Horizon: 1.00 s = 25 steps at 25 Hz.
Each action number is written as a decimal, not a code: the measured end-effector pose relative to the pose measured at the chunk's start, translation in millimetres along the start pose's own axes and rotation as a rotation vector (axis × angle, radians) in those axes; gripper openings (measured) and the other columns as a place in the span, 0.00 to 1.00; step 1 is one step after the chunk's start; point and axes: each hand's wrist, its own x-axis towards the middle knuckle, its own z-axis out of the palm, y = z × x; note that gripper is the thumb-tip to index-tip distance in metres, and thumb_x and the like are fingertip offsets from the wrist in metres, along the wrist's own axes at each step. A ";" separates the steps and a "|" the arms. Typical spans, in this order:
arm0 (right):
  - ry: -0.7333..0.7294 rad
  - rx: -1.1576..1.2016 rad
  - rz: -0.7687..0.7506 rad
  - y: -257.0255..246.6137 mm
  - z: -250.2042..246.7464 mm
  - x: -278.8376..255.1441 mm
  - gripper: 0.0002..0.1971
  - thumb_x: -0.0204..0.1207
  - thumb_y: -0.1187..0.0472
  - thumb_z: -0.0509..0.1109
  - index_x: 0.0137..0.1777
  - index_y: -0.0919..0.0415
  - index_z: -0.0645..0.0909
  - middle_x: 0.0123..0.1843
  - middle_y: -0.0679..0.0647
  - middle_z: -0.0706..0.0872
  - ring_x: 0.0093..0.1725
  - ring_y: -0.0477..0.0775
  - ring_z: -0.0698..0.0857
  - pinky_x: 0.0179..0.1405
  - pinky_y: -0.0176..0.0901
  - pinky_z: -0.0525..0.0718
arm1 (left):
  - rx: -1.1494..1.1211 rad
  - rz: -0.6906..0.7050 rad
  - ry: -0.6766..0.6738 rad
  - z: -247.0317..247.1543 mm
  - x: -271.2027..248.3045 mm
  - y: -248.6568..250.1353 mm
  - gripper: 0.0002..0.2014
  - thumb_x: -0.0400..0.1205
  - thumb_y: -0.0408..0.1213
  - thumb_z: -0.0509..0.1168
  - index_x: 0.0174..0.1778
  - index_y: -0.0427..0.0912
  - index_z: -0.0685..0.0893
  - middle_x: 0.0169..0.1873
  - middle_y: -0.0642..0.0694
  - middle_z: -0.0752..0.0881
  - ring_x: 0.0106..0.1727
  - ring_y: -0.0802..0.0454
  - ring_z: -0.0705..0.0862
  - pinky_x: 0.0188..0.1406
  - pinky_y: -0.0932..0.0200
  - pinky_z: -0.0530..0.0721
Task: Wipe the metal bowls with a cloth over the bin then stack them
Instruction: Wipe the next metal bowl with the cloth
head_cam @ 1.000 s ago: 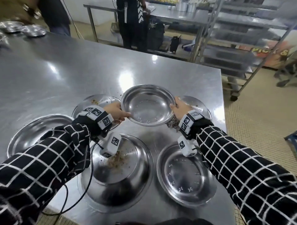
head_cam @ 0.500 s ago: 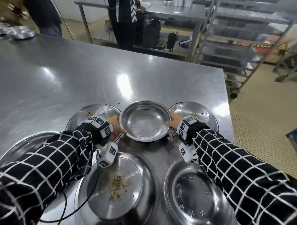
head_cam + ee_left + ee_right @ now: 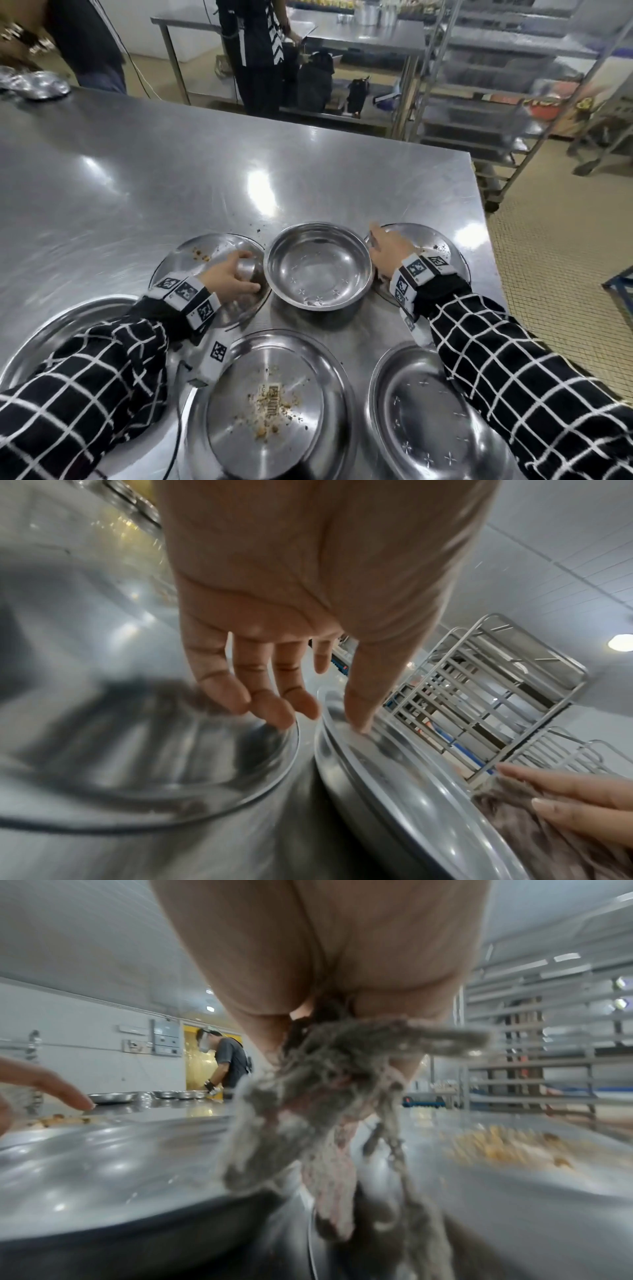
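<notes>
Steel is clean in the centre bowl, set on the table. The left hand, loosely spread, reaches the crumbed bowl left of it; a grey cloth is pinched by the right hand. Nothing appears stacked; most bowls seem unwiped.

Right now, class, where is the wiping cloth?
The cloth hangs from the right hand, right of the middle bowl on the steel table, seen best in the right wrist view.
</notes>
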 end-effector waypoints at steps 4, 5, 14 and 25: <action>0.137 0.113 -0.202 -56.2 -5.4 -6.0 0.16 0.83 0.61 0.60 0.69 0.58 0.68 0.60 0.60 0.75 0.41 0.53 0.80 0.46 0.41 0.82 | 0.093 0.011 0.121 -40.7 -19.0 -36.2 0.38 0.75 0.39 0.75 0.79 0.46 0.63 0.38 0.49 0.81 0.41 0.50 0.82 0.41 0.60 0.75; 0.137 0.134 -0.254 -74.4 -3.5 -4.4 0.17 0.83 0.60 0.60 0.71 0.57 0.68 0.62 0.59 0.75 0.35 0.48 0.78 0.38 0.33 0.81 | 0.120 -0.014 0.144 -52.8 -22.8 -45.5 0.38 0.75 0.41 0.75 0.78 0.48 0.63 0.40 0.49 0.81 0.42 0.49 0.82 0.41 0.59 0.75; -0.213 -0.196 -0.268 -213.0 42.8 48.9 0.21 0.81 0.55 0.63 0.72 0.58 0.71 0.65 0.60 0.79 0.60 0.62 0.81 0.60 0.53 0.81 | 0.363 -0.167 0.018 -107.6 -13.4 -108.2 0.42 0.73 0.56 0.72 0.80 0.47 0.63 0.69 0.39 0.79 0.66 0.42 0.79 0.64 0.51 0.76; -0.341 -0.294 -0.247 -238.7 81.1 107.8 0.38 0.72 0.56 0.76 0.78 0.57 0.61 0.69 0.60 0.79 0.60 0.61 0.83 0.62 0.52 0.81 | 0.275 -0.252 0.041 -128.5 20.9 -128.7 0.28 0.78 0.54 0.69 0.66 0.37 0.78 0.61 0.39 0.84 0.62 0.42 0.81 0.47 0.62 0.70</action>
